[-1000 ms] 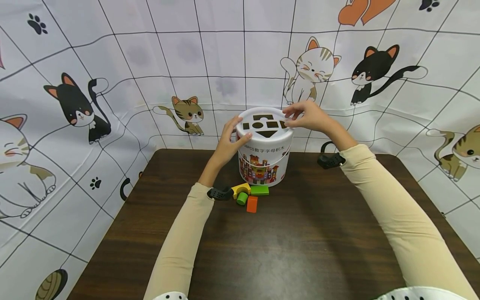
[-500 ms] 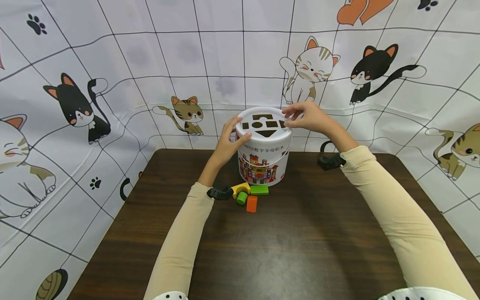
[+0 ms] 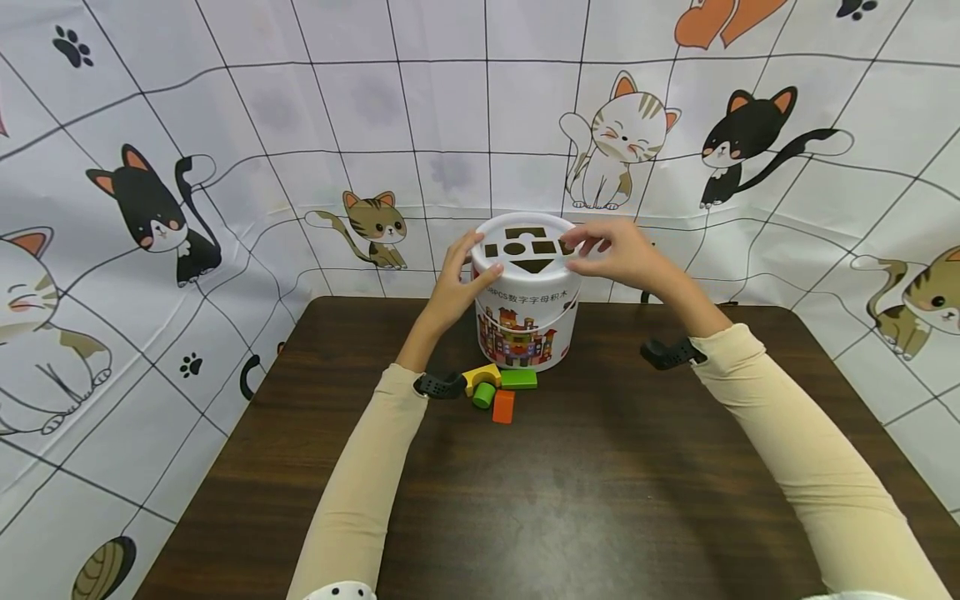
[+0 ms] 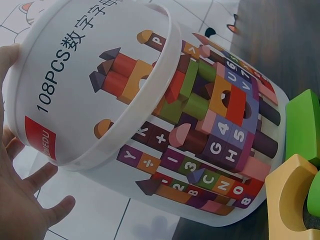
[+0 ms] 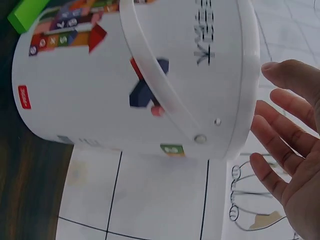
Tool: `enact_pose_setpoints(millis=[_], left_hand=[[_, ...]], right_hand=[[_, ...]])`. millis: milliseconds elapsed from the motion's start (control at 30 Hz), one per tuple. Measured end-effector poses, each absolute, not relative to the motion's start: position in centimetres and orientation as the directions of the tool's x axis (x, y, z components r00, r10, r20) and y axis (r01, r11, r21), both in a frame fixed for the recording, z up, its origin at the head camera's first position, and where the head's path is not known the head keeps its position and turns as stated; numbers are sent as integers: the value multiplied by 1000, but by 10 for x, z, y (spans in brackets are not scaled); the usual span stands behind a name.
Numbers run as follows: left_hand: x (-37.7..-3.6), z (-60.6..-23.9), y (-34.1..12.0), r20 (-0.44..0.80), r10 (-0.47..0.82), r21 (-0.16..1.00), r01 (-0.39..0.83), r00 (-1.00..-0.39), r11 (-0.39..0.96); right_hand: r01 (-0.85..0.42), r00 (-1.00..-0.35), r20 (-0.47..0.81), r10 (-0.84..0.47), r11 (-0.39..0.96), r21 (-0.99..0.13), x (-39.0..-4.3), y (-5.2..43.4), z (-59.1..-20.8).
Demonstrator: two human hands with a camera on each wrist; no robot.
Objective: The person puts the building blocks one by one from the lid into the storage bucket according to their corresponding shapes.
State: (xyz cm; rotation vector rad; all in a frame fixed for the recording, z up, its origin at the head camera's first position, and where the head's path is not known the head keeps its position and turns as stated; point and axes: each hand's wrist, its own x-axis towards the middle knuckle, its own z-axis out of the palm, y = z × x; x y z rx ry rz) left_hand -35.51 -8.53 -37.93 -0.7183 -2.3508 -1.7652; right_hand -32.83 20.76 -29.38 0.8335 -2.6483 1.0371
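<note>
A white toy-block bucket (image 3: 528, 321) stands upright at the table's back, its white lid (image 3: 552, 227) pierced with dark shaped holes. My left hand (image 3: 452, 292) rests against the lid's left side, the thumb on the front of the rim. In the left wrist view its other fingers are spread beside the bucket. At the lid's right edge is my right hand (image 3: 626, 257), its thumb and fingertips close over the rim. Its fingers are loosely bent, and no block shows between them in the right wrist view.
In front of the bucket lie a yellow arch block (image 3: 482, 375), a flat green block (image 3: 519, 379), a green cylinder (image 3: 483, 396) and an orange block (image 3: 503, 407). The dark wooden table (image 3: 570, 492) meets a cat-patterned sheet (image 3: 450, 108) behind.
My right hand has lowered slightly towards me along the lid's right edge, its wrist shifting down. The left hand, the bucket and the blocks stay where they were.
</note>
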Motion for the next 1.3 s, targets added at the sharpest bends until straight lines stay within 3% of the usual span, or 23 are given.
enact_pose_setpoints(millis=[400,567,833,1033,1300], left_hand=[[-354,-380,-86,362,296,870,434,-884,234],[-354,-380,-86,360,295,870,433,-885,235],[-356,-381,-86,370,303,867,443,-879,228],[-356,-380,-87,375,298,863,448,-878,235],[-357,-382,-87,378,300,864,451,-876,226]], right_hand=[[-738,-675,521,-523,508,-445,-288,198,-315],[-753,-658,526,-539,478,-453,-274,189,-330],[-763,-619,375,-690,416,-494,-265,167,-366],[-725,-595,178,-784,428,-540,-268,149,-394],[-735,-563,1,-826,500,-458,-272,129,-422]])
